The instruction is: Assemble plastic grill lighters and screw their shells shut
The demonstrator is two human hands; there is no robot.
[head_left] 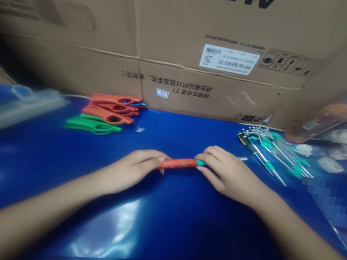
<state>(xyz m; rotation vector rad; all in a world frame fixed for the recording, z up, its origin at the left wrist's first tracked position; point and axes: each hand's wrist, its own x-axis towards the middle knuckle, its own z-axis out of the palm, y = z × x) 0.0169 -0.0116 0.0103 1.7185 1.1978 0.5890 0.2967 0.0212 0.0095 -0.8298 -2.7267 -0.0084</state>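
Observation:
Above the middle of the blue table, my left hand (147, 163) is closed round one end of an orange plastic handle (179, 163), which is seen edge-on. At the handle's other end, my right hand (224, 170) is closed on a thin rod with a teal collar (201, 163). The collar meets the handle's end; how deep it sits I cannot tell. Most of the rod is hidden by my right fingers, and its pale tip (243, 158) shows beyond them.
Orange handles (110, 115) and green handles (92, 125) with oval holes lie at the back left. Several metal rods with teal collars (273, 151) are bundled at the back right, near a blurred orange bottle (328, 120). A large cardboard box (176, 26) stands behind the table (152, 231).

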